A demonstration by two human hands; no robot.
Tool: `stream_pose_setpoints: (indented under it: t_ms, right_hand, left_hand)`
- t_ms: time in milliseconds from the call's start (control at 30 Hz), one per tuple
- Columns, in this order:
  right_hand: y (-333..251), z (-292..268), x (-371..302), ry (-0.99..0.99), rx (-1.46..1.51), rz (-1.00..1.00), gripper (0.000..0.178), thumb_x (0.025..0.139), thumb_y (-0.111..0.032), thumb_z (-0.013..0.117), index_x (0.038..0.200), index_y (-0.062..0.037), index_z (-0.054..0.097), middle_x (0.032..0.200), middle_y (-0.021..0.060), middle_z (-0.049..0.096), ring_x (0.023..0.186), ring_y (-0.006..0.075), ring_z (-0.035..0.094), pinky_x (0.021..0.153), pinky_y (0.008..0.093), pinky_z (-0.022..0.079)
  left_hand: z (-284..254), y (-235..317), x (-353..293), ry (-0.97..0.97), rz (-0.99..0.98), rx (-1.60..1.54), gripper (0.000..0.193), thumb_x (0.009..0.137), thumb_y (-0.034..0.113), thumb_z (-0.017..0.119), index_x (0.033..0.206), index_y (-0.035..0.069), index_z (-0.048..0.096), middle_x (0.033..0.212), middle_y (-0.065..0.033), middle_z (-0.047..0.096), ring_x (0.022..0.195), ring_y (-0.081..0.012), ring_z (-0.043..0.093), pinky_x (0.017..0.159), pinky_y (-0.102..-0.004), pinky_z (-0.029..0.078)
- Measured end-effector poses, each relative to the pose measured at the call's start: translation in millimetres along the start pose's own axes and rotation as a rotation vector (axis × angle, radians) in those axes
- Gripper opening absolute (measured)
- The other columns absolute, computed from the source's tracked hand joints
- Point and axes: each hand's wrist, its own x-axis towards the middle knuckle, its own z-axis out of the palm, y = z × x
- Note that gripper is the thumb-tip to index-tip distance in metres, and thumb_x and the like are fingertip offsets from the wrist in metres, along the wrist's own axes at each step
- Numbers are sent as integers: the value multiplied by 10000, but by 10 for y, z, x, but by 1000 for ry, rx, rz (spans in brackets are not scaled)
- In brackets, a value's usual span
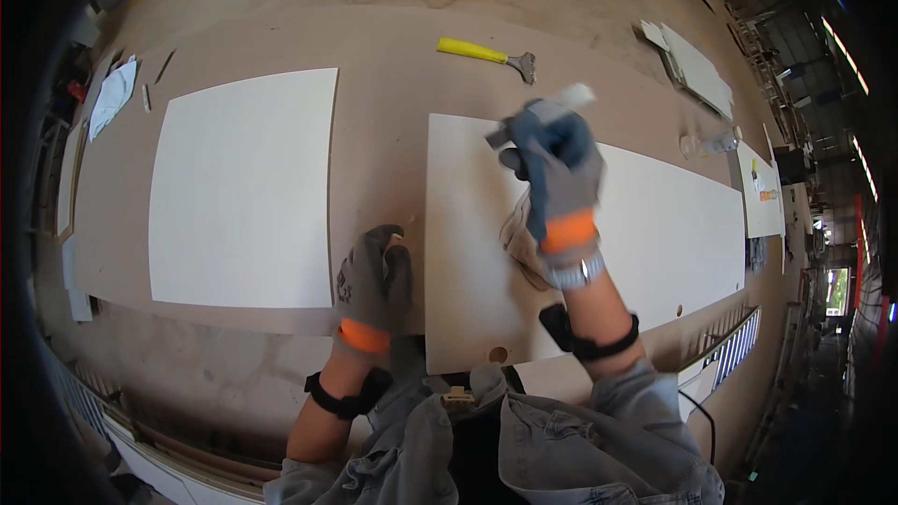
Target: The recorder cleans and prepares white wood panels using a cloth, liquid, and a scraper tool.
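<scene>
My right hand [557, 154], in a grey-blue glove with an orange cuff, is raised above a white panel [655, 224]. It is closed round a blurred tool [572, 96] with a pale end at the upper right and a flat dark end at the lower left; its exact kind does not show. Behind that wrist, a crumpled beige cloth [524, 248] is partly hidden. In a matching glove, my left hand [376, 273] is curled beside the panel's left edge, near the table's front. Whether its fingers hold anything is hidden.
A second white panel [243, 192] lies on the left of the brown table [383, 56]. A yellow-handled scraper [472, 50] rests beyond the right panel. Farther right are a clear bottle [711, 144] and stacked white offcuts [692, 70]. A white cloth [113, 96] lies far left.
</scene>
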Motion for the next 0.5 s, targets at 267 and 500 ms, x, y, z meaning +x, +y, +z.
stream_pose_setpoints:
  t_ms: [267,500]
  right_hand:
    - [1241,-46,1545,-326,-80,463,205,850,-205,678,943,-60,567,748,18,581,561,70,499,497,206,400]
    - [1486,113,1652,-567,-388,508,184,869,-233,634,841,-64,564,712,17,568,572,72,502,513,218,401]
  left_hand:
    - [712,-815,-131,-115,74,307,276,759,220,711,929,41,588,797,-125,619,680,-294,604,601,-373,489]
    - [686,-829,-79,-4,279,340,227,678,139,738,812,55,576,710,-91,583,584,-279,563,530,-371,473]
